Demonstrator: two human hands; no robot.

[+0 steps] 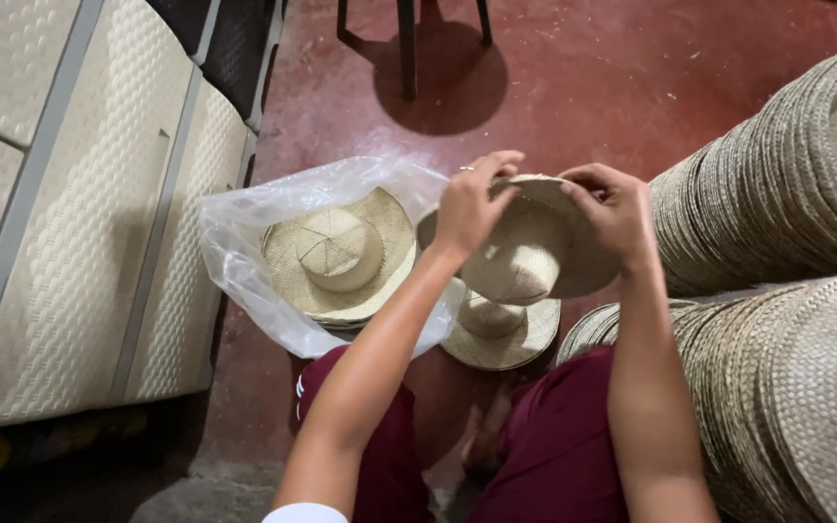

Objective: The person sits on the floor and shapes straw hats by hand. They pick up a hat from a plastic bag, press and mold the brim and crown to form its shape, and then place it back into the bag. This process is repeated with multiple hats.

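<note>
I hold a woven straw hat (525,257) up in front of me, crown toward me. My left hand (470,203) grips the far left part of its brim, and my right hand (612,208) grips the far right part. Under it, between my knees, lies another straw hat (501,334) on the floor. To the left a small stack of straw hats (341,257) rests inside an open clear plastic bag (234,232).
Two tall stacks of nested straw hats lie on their sides at right (787,184) and lower right (787,387). A cream textured cabinet (70,213) fills the left. Dark stool legs (407,44) stand on the red floor (583,87) ahead.
</note>
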